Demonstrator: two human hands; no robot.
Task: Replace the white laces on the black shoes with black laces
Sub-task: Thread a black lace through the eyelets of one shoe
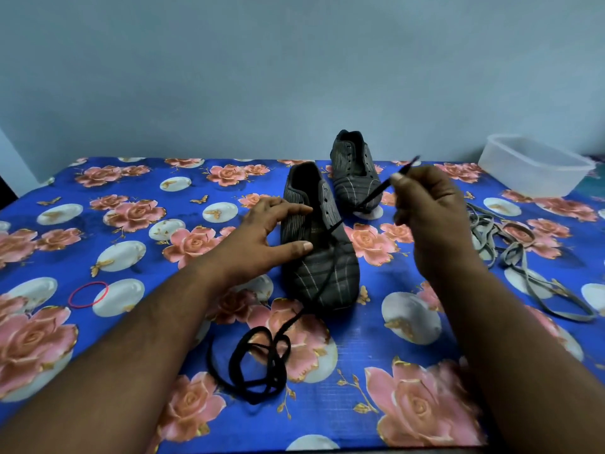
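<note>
Head view shows the table (pixel 137 178) under its blue rose-print cloth, with both black shoes on it. The near shoe (pixel 322 257) sits in front of me, toe toward me; the far shoe (pixel 353 172) stands just behind it, with bare eyelets. Neither looks heavy, and I judge the upper soft enough to cave if I press, so bracing it low on the side seems wise.

The old white laces (pixel 510 253) lie in a loose tangle to the right, near a clear plastic tub (pixel 537 165).

The black lace (pixel 262 362) is limp and light: it runs from an eyelet up to my fingers, and its other length trails over the toe into a coil on the cloth. Best held by its stiff tip.

My left hand (pixel 271 234) lies relaxed, fingers straight, against the near shoe's side. My right hand (pixel 425 208) pinches the lace near its tip, raised and taut.

A red rubber band (pixel 88 293) lies far left.
</note>
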